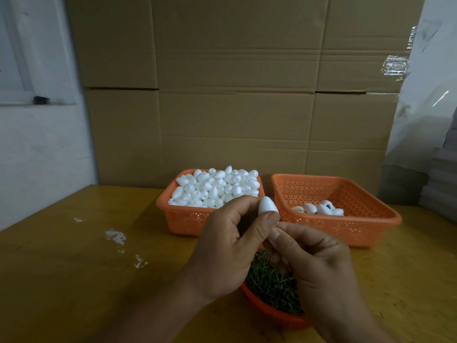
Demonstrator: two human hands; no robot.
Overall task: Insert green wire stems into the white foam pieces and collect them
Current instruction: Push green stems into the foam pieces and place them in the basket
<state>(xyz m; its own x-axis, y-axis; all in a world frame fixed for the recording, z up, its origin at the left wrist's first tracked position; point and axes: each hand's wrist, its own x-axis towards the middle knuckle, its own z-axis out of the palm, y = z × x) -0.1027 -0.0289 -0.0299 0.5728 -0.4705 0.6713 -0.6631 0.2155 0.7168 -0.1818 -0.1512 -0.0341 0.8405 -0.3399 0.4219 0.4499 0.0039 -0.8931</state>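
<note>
Brown cardboard wall (235, 95) behind a yellow wooden table (74, 268); before the full orange plastic basket of white foam eggs (188, 219), the left hand (230, 246) pinches one white foam egg (265, 205). The right hand (319, 263) pinches at its base, stem hidden. An off-centre push could split the foam.

A wall of cardboard boxes (242, 95) is stacked behind the wooden table (74, 268); white flecks (115, 236) are scattered on its left, and a plastic sheet (425, 100) is hung at right.

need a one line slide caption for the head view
Left hand holds a white foam piece while the right hand pinches at its base, above a bowl of green wire stems.
</note>
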